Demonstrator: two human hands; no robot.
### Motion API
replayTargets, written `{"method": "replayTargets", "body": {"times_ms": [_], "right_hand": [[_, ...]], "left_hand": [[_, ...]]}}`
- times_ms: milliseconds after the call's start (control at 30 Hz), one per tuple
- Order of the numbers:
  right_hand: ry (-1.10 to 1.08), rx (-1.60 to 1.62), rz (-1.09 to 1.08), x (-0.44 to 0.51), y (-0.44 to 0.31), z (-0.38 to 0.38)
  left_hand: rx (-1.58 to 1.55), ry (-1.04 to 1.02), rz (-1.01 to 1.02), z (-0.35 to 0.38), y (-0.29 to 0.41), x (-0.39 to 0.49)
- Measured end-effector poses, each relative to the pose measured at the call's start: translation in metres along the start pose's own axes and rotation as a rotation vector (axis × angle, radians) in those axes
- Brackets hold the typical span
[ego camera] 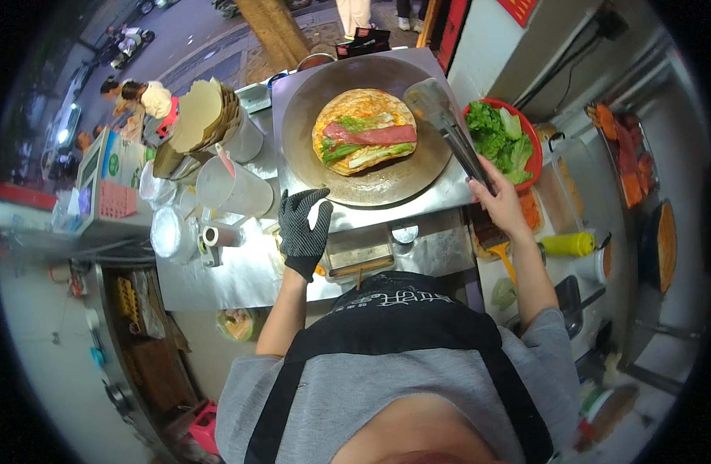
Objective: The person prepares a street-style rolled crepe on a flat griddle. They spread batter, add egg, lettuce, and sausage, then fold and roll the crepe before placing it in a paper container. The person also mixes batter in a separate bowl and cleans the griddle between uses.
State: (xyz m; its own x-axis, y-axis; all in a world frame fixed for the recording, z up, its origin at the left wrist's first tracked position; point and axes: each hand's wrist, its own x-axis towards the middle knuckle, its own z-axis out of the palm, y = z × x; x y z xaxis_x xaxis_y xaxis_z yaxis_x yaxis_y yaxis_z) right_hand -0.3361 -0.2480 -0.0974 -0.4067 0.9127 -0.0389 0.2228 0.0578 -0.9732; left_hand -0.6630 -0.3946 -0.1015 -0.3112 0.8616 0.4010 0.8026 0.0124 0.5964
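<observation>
In the head view a round flatbread (364,100) lies on the round griddle (303,159), topped with lettuce leaves (339,152) and a long pink slice of meat (370,134). My right hand (499,200) grips the dark handle of a broad-bladed tool (428,101), a spatula or flat tongs. Its blade is over the griddle's right side, apart from the flatbread. My left hand (305,232), in a black knit glove with a pale pattern, is by the griddle's front left edge. Thumb and fingers are apart, holding nothing.
A red basin (536,148) of lettuce stands right of the griddle, near a yellow squeeze bottle (569,245). To the left are a plastic jug (230,188) and stacked paper bags (199,113). A metal tray (361,255) sits in front. People (149,101) are beyond the counter.
</observation>
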Motion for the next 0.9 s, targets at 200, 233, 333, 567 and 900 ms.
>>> {"method": "replayTargets", "body": {"times_ms": [200, 233, 333, 567, 900], "right_hand": [[0.237, 0.512, 0.180, -0.105, 0.006, 0.070], [0.295, 0.563, 0.183, -0.122, 0.008, 0.081], [0.437, 0.663, 0.208, -0.168, 0.010, 0.108], [0.549, 0.704, 0.194, -0.236, 0.014, 0.121], [0.502, 1.005, 0.165, -0.367, 0.036, 0.128]], "left_hand": [[-0.179, -0.193, 0.091, 0.008, 0.007, -0.017], [-0.224, -0.286, 0.077, 0.009, 0.013, -0.019], [-0.191, -0.432, 0.218, 0.019, 0.023, -0.025], [-0.350, -0.462, 0.375, 0.024, 0.055, -0.052], [-0.178, -0.408, 0.235, -0.008, 0.093, -0.204]]}}
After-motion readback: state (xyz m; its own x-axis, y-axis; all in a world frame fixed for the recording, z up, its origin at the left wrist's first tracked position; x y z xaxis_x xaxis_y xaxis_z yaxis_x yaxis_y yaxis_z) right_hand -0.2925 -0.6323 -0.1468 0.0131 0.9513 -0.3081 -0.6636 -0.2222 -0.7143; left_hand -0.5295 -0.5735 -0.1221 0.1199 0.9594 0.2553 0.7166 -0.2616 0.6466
